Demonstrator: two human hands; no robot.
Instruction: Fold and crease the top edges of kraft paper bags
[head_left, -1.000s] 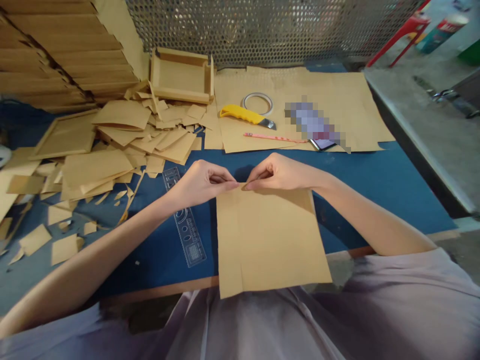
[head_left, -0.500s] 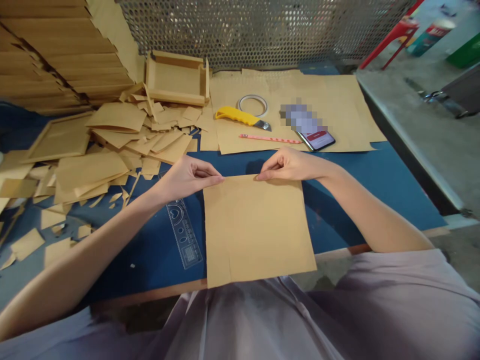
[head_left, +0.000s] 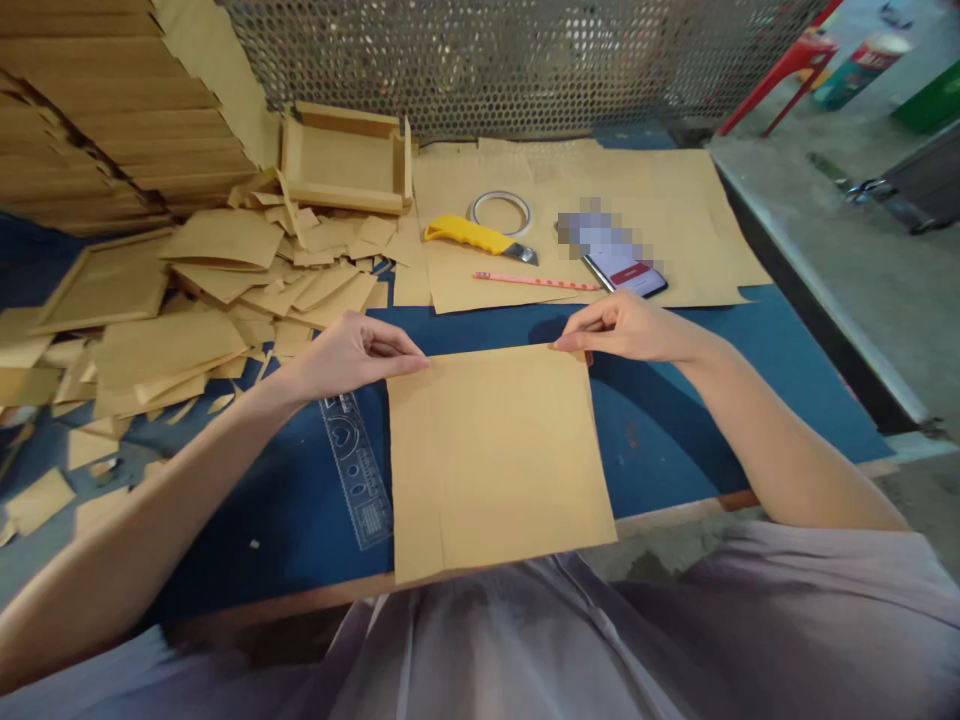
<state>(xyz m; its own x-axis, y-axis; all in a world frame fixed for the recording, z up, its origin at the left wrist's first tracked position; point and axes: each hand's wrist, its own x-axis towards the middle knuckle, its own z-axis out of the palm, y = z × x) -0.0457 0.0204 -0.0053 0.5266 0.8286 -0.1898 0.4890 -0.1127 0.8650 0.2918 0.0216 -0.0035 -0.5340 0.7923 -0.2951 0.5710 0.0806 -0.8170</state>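
Pinching the brown sheet (head_left: 499, 460) by its far edge — left hand (head_left: 362, 350) at eleven o'clock, right hand (head_left: 628, 326) at one — sheet extending toward six o'clock.

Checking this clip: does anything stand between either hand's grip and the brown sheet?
Nothing visible does. The left-hand grip and right-hand grip both pinch the brown sheet directly at its far edge. The transparent ruler lies to the sheet's left, not between it and either grip.

Matt brown paper sheet (head_left: 502, 460); clear, glossy plastic ruler (head_left: 356, 480); perforated metal screen (head_left: 525, 70).
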